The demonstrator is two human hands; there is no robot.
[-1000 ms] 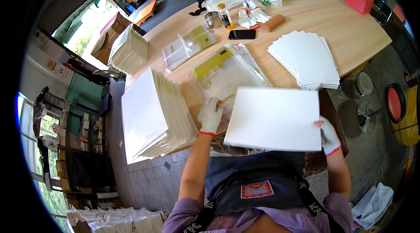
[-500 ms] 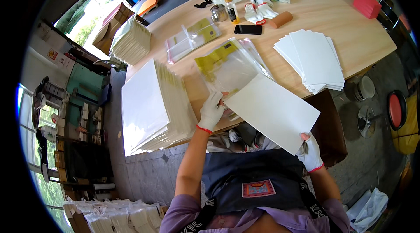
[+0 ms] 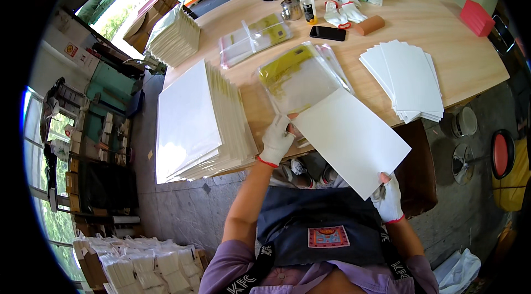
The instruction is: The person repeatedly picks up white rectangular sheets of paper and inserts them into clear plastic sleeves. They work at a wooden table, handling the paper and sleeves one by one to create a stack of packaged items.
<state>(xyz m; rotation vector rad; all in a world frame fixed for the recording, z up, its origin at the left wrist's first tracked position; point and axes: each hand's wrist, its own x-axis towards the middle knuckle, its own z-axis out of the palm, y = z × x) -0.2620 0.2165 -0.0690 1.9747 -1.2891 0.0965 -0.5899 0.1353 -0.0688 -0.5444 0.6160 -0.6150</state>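
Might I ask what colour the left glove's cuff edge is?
The cuff edge is red; see head view.

Purple short-sleeved shirt [image 3: 231, 256], dark apron [image 3: 315, 208] with colourful patch [image 3: 328, 237], white red-cuffed gloves [image 3: 277, 142]

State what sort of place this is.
Likely a paper-goods workshop: a stack of plastic-covered white sheets, clear plastic sleeves with yellowish print, and white rectangular cards on a pale wooden table.

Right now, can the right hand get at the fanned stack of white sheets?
Probably not without letting go: the right hand holds another white sheet by its near edge. The fanned stack itself looks uncovered.
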